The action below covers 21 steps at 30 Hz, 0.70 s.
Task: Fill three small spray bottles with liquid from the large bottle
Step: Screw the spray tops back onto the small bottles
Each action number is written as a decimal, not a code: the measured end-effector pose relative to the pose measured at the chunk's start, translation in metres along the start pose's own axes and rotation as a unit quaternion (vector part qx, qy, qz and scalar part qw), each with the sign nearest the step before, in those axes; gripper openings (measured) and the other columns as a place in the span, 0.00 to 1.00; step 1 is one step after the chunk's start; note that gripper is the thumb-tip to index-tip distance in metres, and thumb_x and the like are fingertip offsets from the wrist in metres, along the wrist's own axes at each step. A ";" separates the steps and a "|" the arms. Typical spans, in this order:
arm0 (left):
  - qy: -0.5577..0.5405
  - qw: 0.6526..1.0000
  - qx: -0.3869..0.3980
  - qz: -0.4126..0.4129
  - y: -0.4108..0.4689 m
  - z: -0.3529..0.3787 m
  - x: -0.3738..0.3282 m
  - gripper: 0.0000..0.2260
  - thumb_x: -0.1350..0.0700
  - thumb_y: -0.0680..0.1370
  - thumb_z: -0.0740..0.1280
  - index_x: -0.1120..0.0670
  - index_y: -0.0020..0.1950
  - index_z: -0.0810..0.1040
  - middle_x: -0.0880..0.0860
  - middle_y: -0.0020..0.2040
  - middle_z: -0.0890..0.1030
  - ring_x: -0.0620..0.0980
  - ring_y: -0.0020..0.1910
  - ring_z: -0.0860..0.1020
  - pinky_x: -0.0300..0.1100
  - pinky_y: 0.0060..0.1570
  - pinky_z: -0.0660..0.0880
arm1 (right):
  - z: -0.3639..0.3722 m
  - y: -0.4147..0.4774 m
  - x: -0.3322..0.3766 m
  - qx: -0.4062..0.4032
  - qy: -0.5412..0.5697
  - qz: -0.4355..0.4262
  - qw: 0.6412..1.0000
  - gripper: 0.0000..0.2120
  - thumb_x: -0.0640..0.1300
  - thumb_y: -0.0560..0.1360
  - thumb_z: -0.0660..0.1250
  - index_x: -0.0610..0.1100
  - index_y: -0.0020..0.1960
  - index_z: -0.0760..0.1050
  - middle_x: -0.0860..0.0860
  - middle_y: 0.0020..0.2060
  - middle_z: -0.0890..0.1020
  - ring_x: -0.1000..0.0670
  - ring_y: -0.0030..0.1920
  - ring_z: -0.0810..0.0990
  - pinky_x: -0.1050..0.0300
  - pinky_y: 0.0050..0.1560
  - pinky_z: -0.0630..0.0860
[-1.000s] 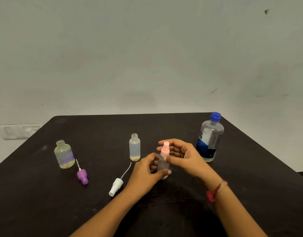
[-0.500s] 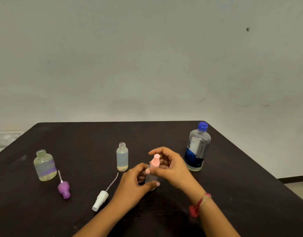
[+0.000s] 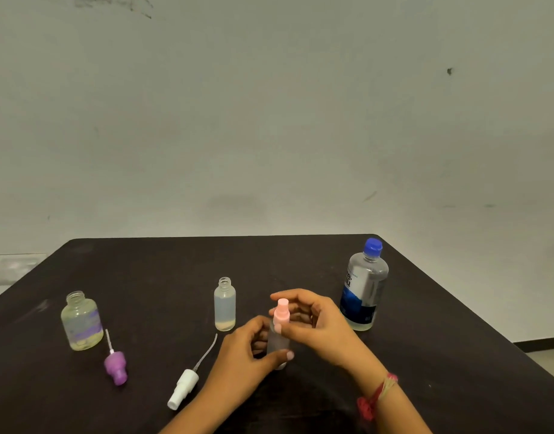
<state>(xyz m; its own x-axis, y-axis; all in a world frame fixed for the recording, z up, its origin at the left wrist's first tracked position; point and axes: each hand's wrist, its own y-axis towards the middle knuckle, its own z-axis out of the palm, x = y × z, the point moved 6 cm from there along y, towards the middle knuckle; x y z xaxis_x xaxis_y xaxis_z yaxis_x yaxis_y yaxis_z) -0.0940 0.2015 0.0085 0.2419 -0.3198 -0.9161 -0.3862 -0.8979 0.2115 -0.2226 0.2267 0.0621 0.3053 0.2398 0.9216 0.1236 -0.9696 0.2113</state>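
Observation:
A small frosted spray bottle (image 3: pixel 277 341) stands on the black table (image 3: pixel 163 277), and my left hand (image 3: pixel 244 358) grips its body. Its pink spray cap (image 3: pixel 282 312) is pinched by the fingers of my right hand (image 3: pixel 316 324). Behind it an open small clear bottle (image 3: pixel 225 303) stands upright with a little liquid at the bottom. A wider open bottle with a purple label (image 3: pixel 80 321) stands at the left. The large water bottle with a blue cap (image 3: pixel 363 285) stands capped at the right.
A purple spray head (image 3: pixel 115 366) with its tube lies next to the wide bottle. A white spray head (image 3: pixel 183 388) with a long tube lies in front of the clear bottle. The table's far edge meets a grey wall.
Both hands stay on the pink-capped bottle. The view has shifted, with no clear change in the objects.

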 end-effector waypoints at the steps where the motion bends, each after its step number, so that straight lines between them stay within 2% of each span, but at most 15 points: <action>1: -0.002 1.000 0.001 0.003 0.000 0.000 0.000 0.15 0.53 0.69 0.76 0.45 0.52 0.78 0.42 0.48 0.83 0.38 0.50 0.80 0.37 0.54 0.77 | -0.001 0.001 -0.001 -0.015 -0.001 0.000 1.000 0.20 0.36 0.69 0.74 0.49 0.58 0.76 0.50 0.49 0.84 0.55 0.52 0.82 0.61 0.52 0.78; 3: -0.004 1.000 0.002 0.006 -0.001 0.000 -0.001 0.14 0.54 0.69 0.76 0.46 0.51 0.78 0.41 0.48 0.83 0.38 0.50 0.80 0.37 0.54 0.77 | -0.003 0.001 -0.003 -0.044 -0.001 -0.001 0.999 0.21 0.37 0.66 0.76 0.49 0.57 0.76 0.49 0.46 0.82 0.53 0.50 0.83 0.59 0.51 0.79; 5: -0.006 1.000 0.004 0.007 -0.002 0.000 -0.002 0.14 0.55 0.69 0.76 0.47 0.51 0.78 0.41 0.48 0.83 0.38 0.50 0.81 0.37 0.54 0.77 | -0.002 0.001 -0.004 -0.054 -0.003 -0.002 0.999 0.24 0.38 0.65 0.78 0.51 0.57 0.76 0.49 0.48 0.81 0.52 0.51 0.82 0.57 0.53 0.80; 9: -0.018 1.000 0.011 0.005 -0.001 0.000 -0.002 0.14 0.56 0.69 0.76 0.48 0.52 0.78 0.42 0.49 0.83 0.39 0.51 0.81 0.40 0.55 0.77 | 0.003 -0.001 -0.002 -0.008 -0.010 -0.008 1.000 0.27 0.39 0.68 0.76 0.57 0.62 0.72 0.54 0.57 0.78 0.56 0.56 0.80 0.59 0.56 0.78; 11: -0.016 1.000 0.011 0.004 -0.001 0.000 -0.002 0.14 0.54 0.69 0.76 0.47 0.52 0.78 0.42 0.49 0.83 0.39 0.51 0.81 0.40 0.55 0.77 | 0.003 -0.001 0.000 0.010 -0.006 -0.011 1.000 0.27 0.38 0.70 0.73 0.57 0.64 0.71 0.54 0.58 0.78 0.57 0.58 0.79 0.60 0.56 0.77; 16: -0.011 1.000 0.007 -0.003 -0.001 0.001 0.000 0.15 0.54 0.69 0.76 0.46 0.53 0.78 0.41 0.48 0.83 0.37 0.50 0.80 0.39 0.56 0.77 | 0.001 -0.002 0.000 0.027 -0.004 -0.009 1.000 0.23 0.34 0.73 0.69 0.52 0.64 0.72 0.52 0.54 0.82 0.56 0.58 0.80 0.61 0.57 0.77; 21: 0.000 1.000 0.004 0.007 -0.001 0.001 -0.001 0.14 0.53 0.69 0.76 0.46 0.52 0.78 0.43 0.48 0.84 0.37 0.50 0.80 0.40 0.55 0.77 | -0.003 0.001 -0.003 -0.027 -0.004 -0.010 1.000 0.18 0.37 0.68 0.75 0.49 0.55 0.78 0.49 0.46 0.82 0.53 0.50 0.82 0.60 0.50 0.79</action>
<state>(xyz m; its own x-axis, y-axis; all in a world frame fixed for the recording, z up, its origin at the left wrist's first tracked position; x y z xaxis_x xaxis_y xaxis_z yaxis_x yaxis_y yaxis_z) -0.0946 0.2034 0.0088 0.2359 -0.3316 -0.9134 -0.3971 -0.8908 0.2208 -0.2259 0.2248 0.0600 0.3113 0.2585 0.9145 0.0788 -0.9660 0.2463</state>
